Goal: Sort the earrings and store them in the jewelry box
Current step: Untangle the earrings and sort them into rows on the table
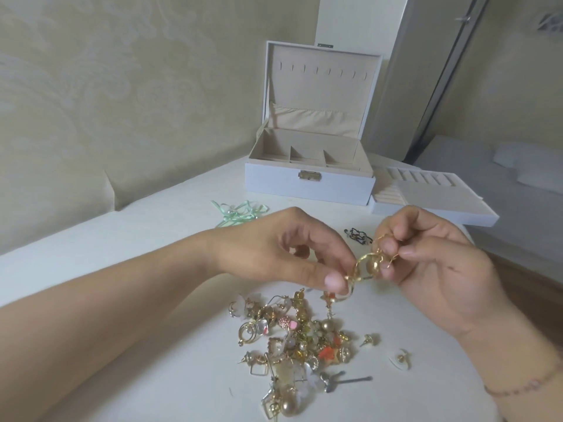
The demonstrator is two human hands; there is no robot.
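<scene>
Pile of earrings: nearest of all, a loose heap on the white table, well in front of the jewelry box; gold hoops, pearl drops, pink and orange bits, all mixed together.

Strays: a stud and a backed stud lie just right of the pile, apart from it.

Left hand: above the pile, between it and the box, thumb and forefinger pinching one end of a gold tangle.

Right hand: pinching the other end of that tangle, fingers curled tight round a thin hook. Looks to me like two earrings being teased apart.

Jewelry box: at the back of the table, lid up, latch facing us. The compartments I can see hold nothing.

Tray: lifted out and set just right of the box, ring slots showing, also bare as far as I can see.

Black piece: small dark item between the hands and the box, perhaps already set aside.

Green ribbon: left of the box front, idle.

Progress: barely begun, I'd say. Nothing stored, nearly everything unsorted in the heap.

Left to do: separate the tangle, pair things up, fill the compartments.

Hard to make out: the box floor nearest us is hidden behind its front wall; the tangle is blurred, so how many pieces it holds I cannot tell; the pile overlaps too much to count pairs.
</scene>
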